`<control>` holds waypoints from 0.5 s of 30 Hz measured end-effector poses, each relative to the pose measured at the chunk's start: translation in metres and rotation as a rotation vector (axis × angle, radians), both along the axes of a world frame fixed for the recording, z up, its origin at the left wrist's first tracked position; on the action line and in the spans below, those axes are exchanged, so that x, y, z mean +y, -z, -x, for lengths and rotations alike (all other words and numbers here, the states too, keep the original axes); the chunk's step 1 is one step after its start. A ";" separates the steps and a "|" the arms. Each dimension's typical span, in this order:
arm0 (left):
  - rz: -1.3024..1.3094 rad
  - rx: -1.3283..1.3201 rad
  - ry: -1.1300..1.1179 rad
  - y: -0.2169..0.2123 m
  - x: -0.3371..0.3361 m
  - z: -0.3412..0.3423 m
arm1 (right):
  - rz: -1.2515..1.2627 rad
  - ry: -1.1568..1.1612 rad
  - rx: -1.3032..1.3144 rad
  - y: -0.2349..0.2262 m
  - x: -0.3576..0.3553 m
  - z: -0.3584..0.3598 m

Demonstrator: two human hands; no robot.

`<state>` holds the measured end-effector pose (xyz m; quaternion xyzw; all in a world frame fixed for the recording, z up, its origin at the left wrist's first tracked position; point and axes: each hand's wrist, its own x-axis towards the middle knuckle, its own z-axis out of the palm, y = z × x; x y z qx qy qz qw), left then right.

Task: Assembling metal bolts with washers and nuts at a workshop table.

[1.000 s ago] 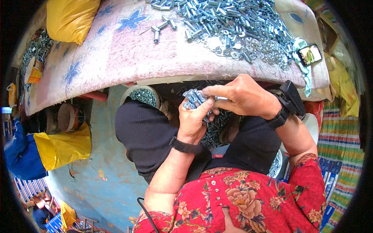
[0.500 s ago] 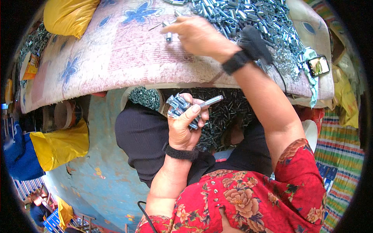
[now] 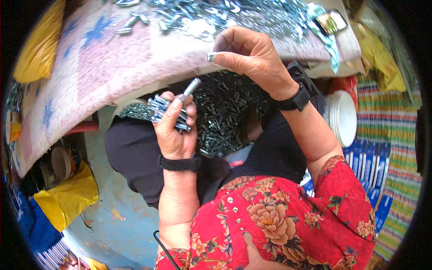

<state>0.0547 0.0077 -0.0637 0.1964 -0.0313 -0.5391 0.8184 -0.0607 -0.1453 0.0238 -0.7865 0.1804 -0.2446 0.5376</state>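
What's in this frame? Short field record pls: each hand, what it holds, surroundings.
left hand: closed around a bundle of silvery bolts, one bolt sticking up past the thumb
right hand: raised above the left, pinching a small metal piece at the fingertips
hands: apart, not touching
wrists: black band on each
table: pink patterned cover, loose metal hardware spread on its far part
lap: dark pile of small metal parts between the knees
right of person: white bowl, striped mat
left of person: yellow bags
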 end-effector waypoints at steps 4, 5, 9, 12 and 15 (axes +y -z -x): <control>-0.088 -0.040 0.031 -0.007 -0.013 0.021 | -0.082 0.044 -0.022 0.006 0.008 0.045; -0.102 -0.056 0.054 -0.007 -0.016 0.026 | 0.054 0.039 -0.089 0.010 0.008 0.051; -0.133 -0.105 0.099 -0.010 -0.023 0.043 | 0.180 0.069 -0.120 0.014 0.011 0.071; -0.139 -0.127 0.113 -0.013 -0.025 0.049 | 0.091 0.072 -0.142 0.013 0.013 0.077; -0.151 -0.230 0.098 -0.014 -0.028 0.054 | 0.112 0.114 -0.118 0.012 0.015 0.082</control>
